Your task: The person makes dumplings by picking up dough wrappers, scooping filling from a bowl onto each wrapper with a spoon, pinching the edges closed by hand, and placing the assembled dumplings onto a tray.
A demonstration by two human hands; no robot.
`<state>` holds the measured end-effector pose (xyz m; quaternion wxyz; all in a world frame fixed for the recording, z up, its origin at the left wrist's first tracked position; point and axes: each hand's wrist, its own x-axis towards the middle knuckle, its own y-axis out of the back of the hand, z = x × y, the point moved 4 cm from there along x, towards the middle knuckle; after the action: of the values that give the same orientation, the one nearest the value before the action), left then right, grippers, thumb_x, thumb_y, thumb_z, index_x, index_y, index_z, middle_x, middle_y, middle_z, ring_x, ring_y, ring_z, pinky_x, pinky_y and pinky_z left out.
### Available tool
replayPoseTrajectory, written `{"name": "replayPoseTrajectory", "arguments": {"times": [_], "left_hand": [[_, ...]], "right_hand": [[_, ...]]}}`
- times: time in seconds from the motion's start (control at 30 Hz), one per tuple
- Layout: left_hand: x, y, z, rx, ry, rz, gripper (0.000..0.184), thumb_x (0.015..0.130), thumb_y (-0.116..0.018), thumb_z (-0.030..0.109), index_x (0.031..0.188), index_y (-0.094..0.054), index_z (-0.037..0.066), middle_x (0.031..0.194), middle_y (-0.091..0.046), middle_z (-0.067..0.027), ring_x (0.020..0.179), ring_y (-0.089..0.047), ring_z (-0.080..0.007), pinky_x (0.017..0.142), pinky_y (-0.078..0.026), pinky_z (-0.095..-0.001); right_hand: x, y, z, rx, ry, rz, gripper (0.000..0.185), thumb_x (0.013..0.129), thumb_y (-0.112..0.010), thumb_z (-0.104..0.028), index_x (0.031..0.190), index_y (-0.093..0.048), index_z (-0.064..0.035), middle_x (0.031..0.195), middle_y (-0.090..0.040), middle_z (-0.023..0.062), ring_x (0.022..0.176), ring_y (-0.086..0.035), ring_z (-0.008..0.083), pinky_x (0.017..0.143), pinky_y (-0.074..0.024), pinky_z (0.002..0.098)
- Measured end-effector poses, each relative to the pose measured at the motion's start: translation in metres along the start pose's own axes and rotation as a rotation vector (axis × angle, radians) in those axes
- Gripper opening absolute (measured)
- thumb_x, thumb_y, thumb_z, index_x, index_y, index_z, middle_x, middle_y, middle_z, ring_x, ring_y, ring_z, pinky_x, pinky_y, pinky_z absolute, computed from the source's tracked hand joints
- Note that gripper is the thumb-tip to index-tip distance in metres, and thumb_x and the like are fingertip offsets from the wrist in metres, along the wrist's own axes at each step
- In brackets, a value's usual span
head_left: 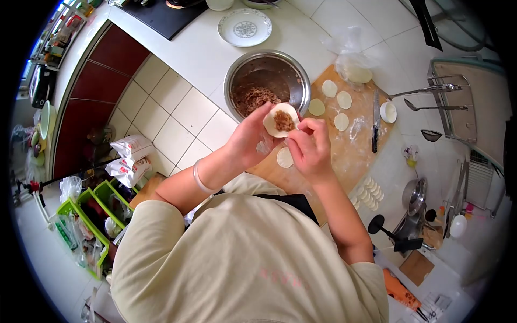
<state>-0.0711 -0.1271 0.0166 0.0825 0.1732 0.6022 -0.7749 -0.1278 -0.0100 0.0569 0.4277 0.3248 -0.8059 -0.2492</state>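
A round dumpling wrapper (273,128) with brown minced filling (283,121) in its middle lies in my left hand (250,137), the fingers curled under it. My right hand (311,145) pinches the wrapper's right edge between thumb and fingers. The wrapper is still spread, with the filling showing. Just beyond my hands stands a steel bowl (305,81) with more minced filling (253,99) in it. Several flat wrappers (344,99) lie on the floured wooden board (344,156), and another wrapper (285,158) is just below my hands.
On the board's right lies a knife (375,121), near a small white bowl (388,112). A plastic bag with dough (355,72) rests at the board's far corner. Several folded dumplings (370,194) sit at lower right. A white plate (245,27) stands behind the steel bowl.
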Motion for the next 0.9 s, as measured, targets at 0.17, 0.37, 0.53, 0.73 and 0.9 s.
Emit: {"name": "replayPoseTrajectory", "arguments": {"times": [0.17, 0.37, 0.53, 0.73, 0.9], "left_hand": [[-0.009, -0.003, -0.014, 0.324, -0.103, -0.029, 0.041, 0.099, -0.043, 0.034, 0.128, -0.048, 0.006, 0.123, -0.055, -0.0050, 0.116, -0.051, -0.0187, 0.100, -0.039, -0.0374], [-0.019, -0.019, -0.018, 0.823, -0.325, -0.146, 0.035, 0.093, -0.058, 0.016, 0.123, -0.050, -0.001, 0.116, -0.055, -0.0072, 0.092, -0.055, -0.0106, 0.079, -0.049, -0.0275], [-0.025, -0.029, -0.014, 0.948, -0.425, -0.179, 0.034, 0.091, -0.059, 0.008, 0.122, -0.050, -0.002, 0.110, -0.060, -0.0084, 0.098, -0.058, -0.0122, 0.080, -0.051, -0.0276], [-0.026, -0.028, -0.009, 1.046, -0.498, -0.216, 0.035, 0.091, -0.057, 0.005, 0.124, -0.046, -0.002, 0.114, -0.057, -0.0115, 0.104, -0.057, -0.0164, 0.083, -0.052, -0.0301], [-0.024, -0.025, -0.013, 0.800, -0.463, -0.298, 0.038, 0.092, -0.056, 0.007, 0.127, -0.042, 0.000, 0.123, -0.051, -0.0140, 0.111, -0.055, -0.0200, 0.085, -0.053, -0.0331]], "right_hand": [[-0.001, 0.016, -0.004, 0.131, -0.154, 0.036, 0.016, 0.078, -0.065, 0.005, 0.090, -0.057, -0.0021, 0.090, -0.055, 0.0089, 0.076, -0.055, 0.0236, 0.064, -0.0466, 0.0335], [-0.009, 0.024, -0.004, 0.309, -0.452, 0.046, 0.012, 0.083, -0.064, 0.001, 0.092, -0.056, -0.0010, 0.091, -0.056, 0.0089, 0.070, -0.056, 0.0148, 0.056, -0.0471, 0.0262], [-0.006, 0.033, -0.012, 0.274, -0.458, 0.183, 0.014, 0.082, -0.067, -0.003, 0.091, -0.056, -0.0006, 0.090, -0.056, 0.0091, 0.076, -0.054, 0.0187, 0.065, -0.0475, 0.0300], [-0.005, 0.041, -0.018, 0.074, -0.226, 0.171, 0.016, 0.080, -0.071, -0.009, 0.087, -0.058, -0.0012, 0.089, -0.057, 0.0096, 0.079, -0.054, 0.0245, 0.069, -0.0471, 0.0314], [-0.003, 0.047, -0.020, 0.248, -0.241, 0.232, 0.018, 0.079, -0.072, -0.010, 0.089, -0.060, -0.0007, 0.089, -0.059, 0.0103, 0.078, -0.056, 0.0239, 0.067, -0.0474, 0.0319]]}}
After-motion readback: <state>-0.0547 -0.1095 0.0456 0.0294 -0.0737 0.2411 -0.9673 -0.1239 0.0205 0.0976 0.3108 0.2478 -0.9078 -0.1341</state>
